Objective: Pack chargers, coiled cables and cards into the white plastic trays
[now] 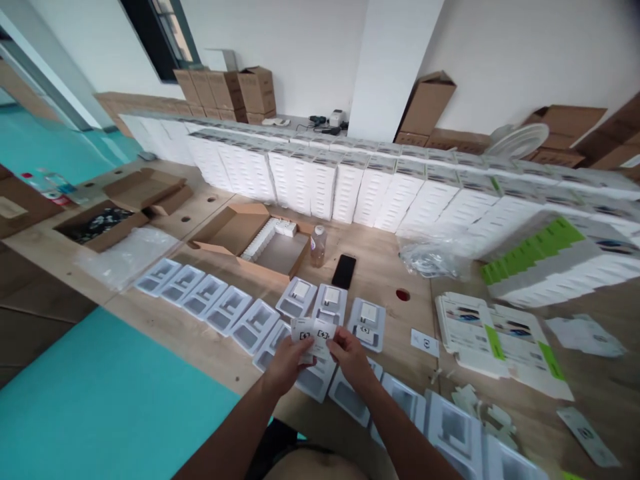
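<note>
Both hands grasp thin white paper cards printed with a black bracket-like symbol point(314, 330): the left hand point(283, 365) pinches them at the left side, thumb on the printed face, and the right hand point(352, 359) nips the right edge between thumb and fingers. Two symbols show side by side, but how many cards lie in the stack cannot be told.

The cards are held above the front line of pale, translucent moulded-plastic trays point(249, 337), just on the near side of three similar trays holding white pieces point(381, 327). A like symbol shows in the rightmost of those three, and a single white printed card point(425, 343) lies flat on the light wooden table point(390, 360) to the right.

The step in hand seems to be sorting or separating the cards. From this pose, parting one would call for the right thumb and fingers to slide a single sheet off while the left keeps the remainder pinched; sheets clinging together look like the likely snag.

The forearms reach in from the lower corners and converge, elbows apart, wrists near each other, with the fingers curled behind the cards.
</note>
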Motion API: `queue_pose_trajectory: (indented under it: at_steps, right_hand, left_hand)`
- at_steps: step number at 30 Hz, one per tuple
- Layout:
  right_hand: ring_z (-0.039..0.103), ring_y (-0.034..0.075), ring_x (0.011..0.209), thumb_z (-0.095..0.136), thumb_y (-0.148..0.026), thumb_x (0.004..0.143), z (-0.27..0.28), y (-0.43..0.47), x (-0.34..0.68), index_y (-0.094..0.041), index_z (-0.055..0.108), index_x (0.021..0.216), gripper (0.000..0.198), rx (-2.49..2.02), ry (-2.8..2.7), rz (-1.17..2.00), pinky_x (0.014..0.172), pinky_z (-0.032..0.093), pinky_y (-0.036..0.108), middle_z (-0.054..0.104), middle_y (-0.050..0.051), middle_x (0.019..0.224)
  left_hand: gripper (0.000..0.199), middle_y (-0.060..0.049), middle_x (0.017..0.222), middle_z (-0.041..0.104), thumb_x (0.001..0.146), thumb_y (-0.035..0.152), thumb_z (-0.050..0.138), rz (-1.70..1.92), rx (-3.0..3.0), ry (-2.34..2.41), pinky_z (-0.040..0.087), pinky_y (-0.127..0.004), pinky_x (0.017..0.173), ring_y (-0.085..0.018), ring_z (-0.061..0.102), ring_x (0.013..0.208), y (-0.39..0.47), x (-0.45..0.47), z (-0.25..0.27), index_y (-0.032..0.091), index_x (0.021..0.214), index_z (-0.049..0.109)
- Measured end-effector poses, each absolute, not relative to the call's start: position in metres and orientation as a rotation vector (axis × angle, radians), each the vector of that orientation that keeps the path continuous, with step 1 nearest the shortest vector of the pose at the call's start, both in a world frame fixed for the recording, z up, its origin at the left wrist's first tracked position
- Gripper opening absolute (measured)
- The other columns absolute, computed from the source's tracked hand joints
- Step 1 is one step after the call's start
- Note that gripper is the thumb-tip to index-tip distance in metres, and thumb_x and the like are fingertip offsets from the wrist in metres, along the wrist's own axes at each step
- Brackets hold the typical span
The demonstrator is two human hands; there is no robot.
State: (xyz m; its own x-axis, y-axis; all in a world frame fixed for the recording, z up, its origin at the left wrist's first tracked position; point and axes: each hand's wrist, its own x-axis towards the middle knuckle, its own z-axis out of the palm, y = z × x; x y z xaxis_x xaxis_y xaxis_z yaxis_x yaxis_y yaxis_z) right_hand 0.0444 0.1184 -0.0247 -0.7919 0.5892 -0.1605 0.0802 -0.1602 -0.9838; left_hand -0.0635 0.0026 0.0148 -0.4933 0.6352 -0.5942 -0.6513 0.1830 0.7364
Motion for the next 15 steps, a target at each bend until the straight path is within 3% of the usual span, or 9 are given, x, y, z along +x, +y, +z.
queue_pose_trajectory:
  at_steps: [2, 5, 8, 11, 15]
  right_hand:
    - [0.043, 0.011, 0.052, 0.057, -0.035, 0.081, -0.022, 0.117, 0.053, -0.018, 0.066, 0.085, 0.019, -0.785, -1.811, 1.964, 0.052, 0.036, 0.023, 0.048, -0.004, 0.057]
    - [0.056, 0.016, 0.070, 0.050, -0.030, 0.084, -0.016, 0.113, 0.065, -0.021, 0.072, 0.101, 0.029, -0.691, -1.979, 1.782, 0.067, 0.045, 0.028, 0.064, 0.003, 0.078]
    - [0.059, 0.018, 0.081, 0.047, -0.025, 0.086, -0.009, 0.110, 0.072, -0.026, 0.073, 0.106, 0.033, -0.542, -2.127, 1.588, 0.076, 0.046, 0.030, 0.065, 0.005, 0.087]
    - [0.059, 0.017, 0.075, 0.048, -0.024, 0.084, -0.006, 0.106, 0.068, -0.024, 0.074, 0.104, 0.032, -0.580, -2.101, 1.638, 0.071, 0.047, 0.029, 0.065, 0.004, 0.081]
    - [0.052, 0.013, 0.054, 0.049, -0.036, 0.085, -0.002, 0.098, 0.036, -0.018, 0.068, 0.108, 0.034, -0.848, -1.827, 1.908, 0.050, 0.040, 0.024, 0.059, -0.001, 0.062]
  left_hand:
    - [0.039, -0.007, 0.080, 0.070, 0.065, 0.038, 0.078, 1.528, -0.052, 1.424, 0.052, -0.028, 0.058, -0.019, 0.065, 0.067, -0.003, -0.058, 0.020, 0.016, 0.095, 0.066]
    - [0.036, -0.007, 0.081, 0.069, 0.069, 0.038, 0.074, 1.552, -0.162, 1.403, 0.053, -0.029, 0.057, -0.018, 0.064, 0.064, -0.009, -0.052, 0.028, 0.015, 0.095, 0.065]
    - [0.037, -0.006, 0.083, 0.068, 0.072, 0.043, 0.073, 1.549, -0.030, 1.356, 0.052, -0.027, 0.057, -0.015, 0.062, 0.064, -0.012, -0.052, 0.031, 0.015, 0.095, 0.067]
    - [0.035, -0.005, 0.073, 0.065, 0.065, 0.037, 0.081, 1.463, 0.177, 1.392, 0.047, -0.023, 0.053, -0.012, 0.058, 0.059, -0.011, -0.065, 0.026, 0.011, 0.086, 0.068]
    - [0.029, -0.002, 0.062, 0.062, 0.059, 0.030, 0.083, 1.430, 0.277, 1.450, 0.042, -0.021, 0.049, -0.011, 0.053, 0.053, -0.009, -0.104, 0.016, 0.011, 0.075, 0.067]
